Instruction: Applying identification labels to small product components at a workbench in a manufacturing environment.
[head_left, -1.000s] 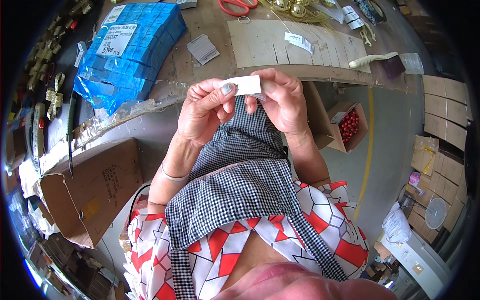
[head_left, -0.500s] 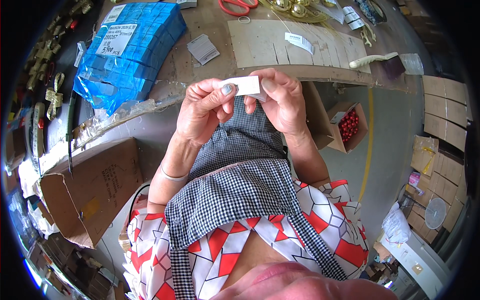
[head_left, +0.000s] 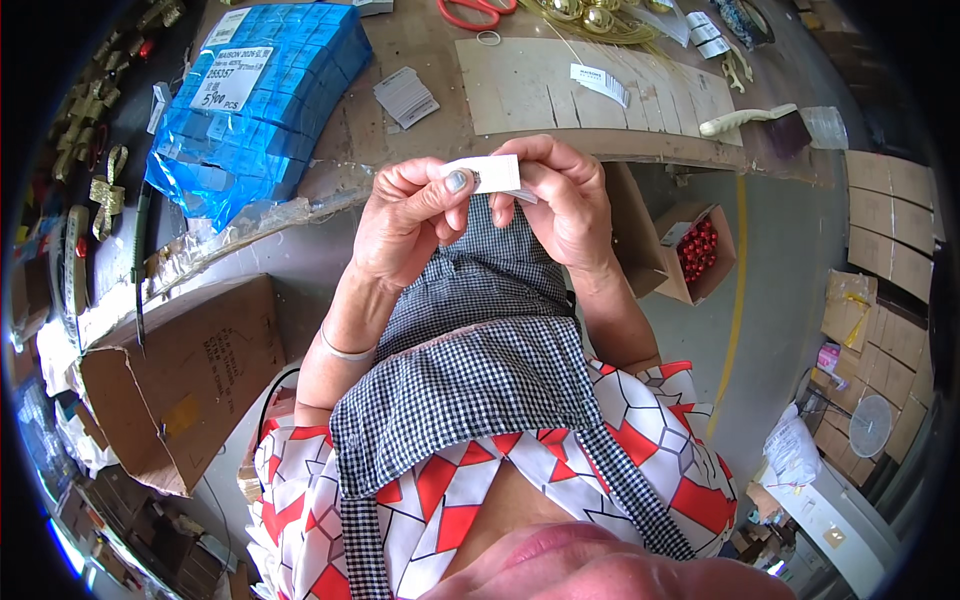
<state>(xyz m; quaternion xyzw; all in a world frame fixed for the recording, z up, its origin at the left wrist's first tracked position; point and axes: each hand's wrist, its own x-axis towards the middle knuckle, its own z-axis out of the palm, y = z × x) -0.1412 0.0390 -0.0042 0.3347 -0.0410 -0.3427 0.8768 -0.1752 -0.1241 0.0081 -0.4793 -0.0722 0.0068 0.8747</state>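
A small white paper tag (head_left: 488,173) is pinched between both hands just in front of the table's near edge. My left hand (head_left: 410,215) grips its left end with thumb and fingers. My right hand (head_left: 565,205) holds its right end, fingers curled over it. Below the hands lies a black-and-white checked apron (head_left: 470,340) over a red-and-white patterned garment. On the wooden table (head_left: 440,60) beyond the hands are a small stack of white tags (head_left: 405,96) and a loose tag (head_left: 600,82).
A blue plastic-wrapped bundle of small packs (head_left: 262,95) sits at the table's left. Orange scissors (head_left: 478,12) and gold ornaments (head_left: 590,15) lie at the far edge. An open cardboard box (head_left: 175,375) stands at my left; a box of red balls (head_left: 697,250) sits at the right.
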